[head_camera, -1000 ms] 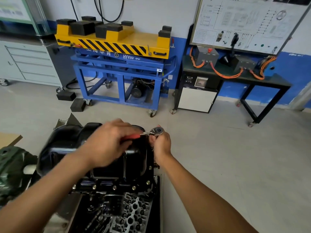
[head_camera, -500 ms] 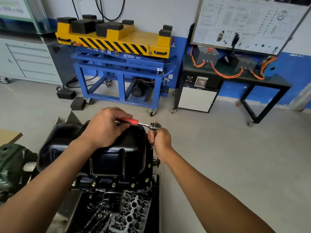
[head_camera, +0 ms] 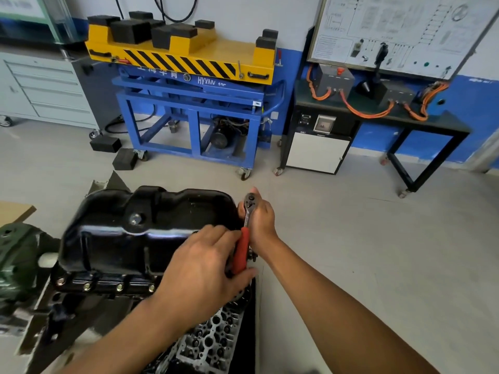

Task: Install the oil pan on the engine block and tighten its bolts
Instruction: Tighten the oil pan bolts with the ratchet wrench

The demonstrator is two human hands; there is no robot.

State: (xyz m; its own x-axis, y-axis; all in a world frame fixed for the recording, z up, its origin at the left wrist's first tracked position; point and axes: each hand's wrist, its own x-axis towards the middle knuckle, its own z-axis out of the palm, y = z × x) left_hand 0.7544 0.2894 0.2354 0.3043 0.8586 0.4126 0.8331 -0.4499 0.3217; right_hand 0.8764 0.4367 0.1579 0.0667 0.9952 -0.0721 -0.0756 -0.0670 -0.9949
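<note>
A glossy black oil pan [head_camera: 140, 228] sits on top of the engine block [head_camera: 108, 288], with several bolts along its near flange. A ratchet wrench [head_camera: 244, 233] with a red handle stands at the pan's right edge, its head up and away from me. My left hand [head_camera: 205, 268] grips the red handle. My right hand [head_camera: 259, 220] holds the wrench's head end, fingers curled round the part below it; the socket and the bolt under it are hidden.
A cylinder head [head_camera: 210, 338] lies below the block near me. A blue and yellow lift cart [head_camera: 189, 85] stands behind, a black bench with orange cables [head_camera: 378, 114] at the right, grey drawers [head_camera: 46, 87] at the left. Open grey floor spreads to the right.
My left hand has swung the red handle from over the pan round toward me, so the wrench now points near to far. My right hand stayed at the wrench head.
</note>
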